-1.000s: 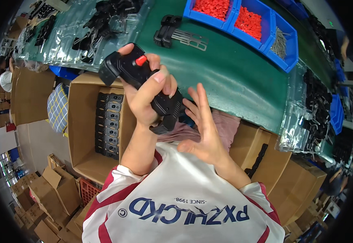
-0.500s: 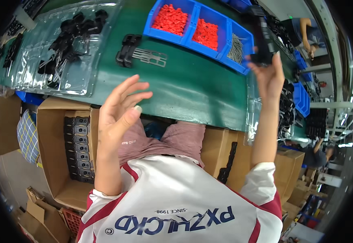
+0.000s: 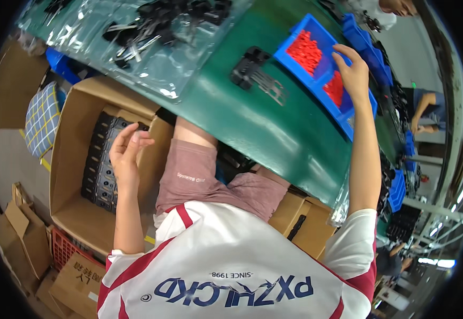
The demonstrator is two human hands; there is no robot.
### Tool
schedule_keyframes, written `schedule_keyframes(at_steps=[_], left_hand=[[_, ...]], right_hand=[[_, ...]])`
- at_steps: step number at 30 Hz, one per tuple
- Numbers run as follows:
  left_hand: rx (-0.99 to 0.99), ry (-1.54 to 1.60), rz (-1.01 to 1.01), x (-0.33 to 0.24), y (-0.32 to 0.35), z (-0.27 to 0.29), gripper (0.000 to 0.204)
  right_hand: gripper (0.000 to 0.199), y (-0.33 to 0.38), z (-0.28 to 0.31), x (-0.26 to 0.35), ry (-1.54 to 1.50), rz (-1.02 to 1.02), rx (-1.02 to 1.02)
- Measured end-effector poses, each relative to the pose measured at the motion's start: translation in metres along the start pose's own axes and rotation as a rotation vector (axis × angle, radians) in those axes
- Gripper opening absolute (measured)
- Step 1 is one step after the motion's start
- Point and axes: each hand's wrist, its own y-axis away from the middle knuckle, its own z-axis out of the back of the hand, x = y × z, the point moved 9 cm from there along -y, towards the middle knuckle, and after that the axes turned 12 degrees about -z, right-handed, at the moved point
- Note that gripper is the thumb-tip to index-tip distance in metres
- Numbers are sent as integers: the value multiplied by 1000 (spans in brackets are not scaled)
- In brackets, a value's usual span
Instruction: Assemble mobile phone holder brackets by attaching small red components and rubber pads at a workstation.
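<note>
Right hand (image 3: 354,74) reaches over the blue bin (image 3: 316,66) of red parts (image 3: 306,51); left hand (image 3: 126,152) hovers above the cardboard box (image 3: 74,159).

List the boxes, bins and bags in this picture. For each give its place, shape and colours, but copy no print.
Open cardboard box: under the left hand, brown, rows of black parts inside.
Blue bin: on the green table under the right hand, compartments of red pieces.
Clear plastic bags: upper table, black parts inside.
Flattened cartons: lower left, brown.
</note>
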Motion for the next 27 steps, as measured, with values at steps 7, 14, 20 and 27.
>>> schedule_keyframes(at_steps=[7,14,20,27], left_hand=[[-518,-88,214,103,7,213,29],[-262,-1035,436,199,88,393,28],[-39,-1294,691,247,128,440,35],[477,-1424,633,313,124,429,33]], right_hand=[[38,-53,-101,4,241,65,400],[30,-91,-108,-39,398,-170,437],[30,-76,-65,-47,181,-138,175],[31,-1,-12,-24,143,-162,-39]])
